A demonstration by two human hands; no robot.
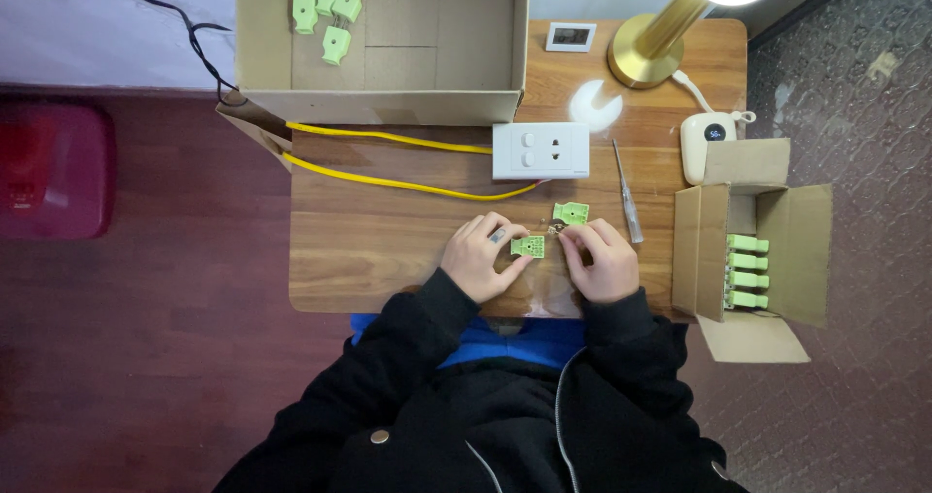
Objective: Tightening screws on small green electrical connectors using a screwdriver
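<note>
Beside right hand: screwdriver (lamp beyond).

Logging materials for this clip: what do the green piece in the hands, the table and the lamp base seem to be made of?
Green plug half, held by the left hand: likely moulded plastic, matte, uniform colour. Table: wood or wood-look laminate, visible grain. Lamp base: apparently brass-toned metal, with a shiny sheen.
</note>
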